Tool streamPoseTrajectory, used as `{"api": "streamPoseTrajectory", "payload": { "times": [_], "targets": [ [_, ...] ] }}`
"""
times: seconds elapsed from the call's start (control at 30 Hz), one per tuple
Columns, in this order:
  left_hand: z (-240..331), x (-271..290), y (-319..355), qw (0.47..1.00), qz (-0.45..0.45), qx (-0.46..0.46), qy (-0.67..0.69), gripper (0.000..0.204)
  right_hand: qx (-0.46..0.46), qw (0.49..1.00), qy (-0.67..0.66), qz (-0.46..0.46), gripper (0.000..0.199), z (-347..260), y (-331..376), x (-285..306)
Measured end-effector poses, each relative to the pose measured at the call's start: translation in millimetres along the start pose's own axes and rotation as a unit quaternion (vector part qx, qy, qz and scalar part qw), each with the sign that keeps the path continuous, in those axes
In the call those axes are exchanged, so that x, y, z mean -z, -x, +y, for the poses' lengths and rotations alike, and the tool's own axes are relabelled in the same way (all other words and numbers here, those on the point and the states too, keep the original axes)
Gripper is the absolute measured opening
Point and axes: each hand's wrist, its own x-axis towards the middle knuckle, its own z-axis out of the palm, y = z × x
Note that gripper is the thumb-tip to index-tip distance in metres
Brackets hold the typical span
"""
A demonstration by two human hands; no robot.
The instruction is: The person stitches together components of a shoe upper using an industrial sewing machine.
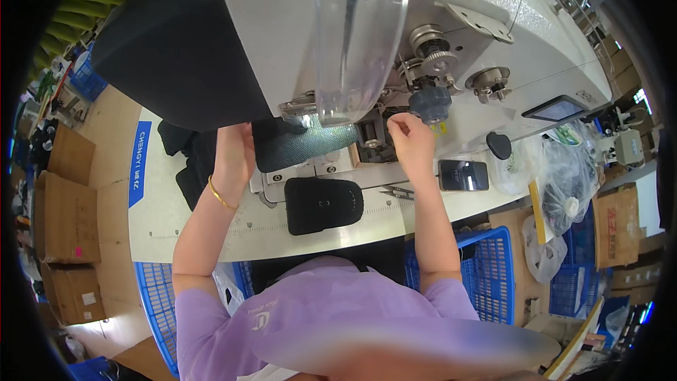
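Note:
A white sewing machine (275,21) stands before me, with a clear plastic guard (360,42) at its front. Under its head lies a shiny grey-green textured fabric piece (303,149) with a black part at its left. My left hand (240,142) is beside that black part, its fingers hidden by the machine's dark cover. To the right of the needle area is my right hand (413,137), fingers curled and pinched together; what they hold, if anything, is too small to make out. A black padded fabric piece (324,204) lies flat on the table between my forearms.
Thread snips (397,191) and a phone (463,175) lie on the white table (261,243). Black fabric pieces (197,169) are heaped at the left. Blue baskets (486,268) stand below the table edge. Cardboard boxes (70,219) are stacked at far left. A plastic bag (564,183) is at right.

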Motion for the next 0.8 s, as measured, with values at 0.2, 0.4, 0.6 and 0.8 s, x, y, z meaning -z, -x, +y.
{"api": "streamPoseTrajectory", "payload": {
  "times": [0.2, 0.4, 0.6, 0.8],
  "targets": [
    [18, 1, 7, 0.987, -0.147, -0.005, -0.063, 0.024, 0.067, 0.963, 0.226, -0.128, 0.013, 11, -13, -14],
    [29, 64, -5, 0.831, -0.011, -0.191, -0.522, 0.032, 0.193, 0.938, 0.275, -0.09, 0.012, 25, -10, -22],
    [-53, 47, 84, 0.683, -0.245, -0.232, -0.648, 0.044, 0.203, 0.963, 0.168, -0.063, 0.012, 10, -1, -26],
    [-59, 42, 99, 0.636, -0.204, -0.377, -0.642, 0.049, -0.016, 0.993, -0.011, -0.118, 0.006, -27, 26, -12]
  ]
}}
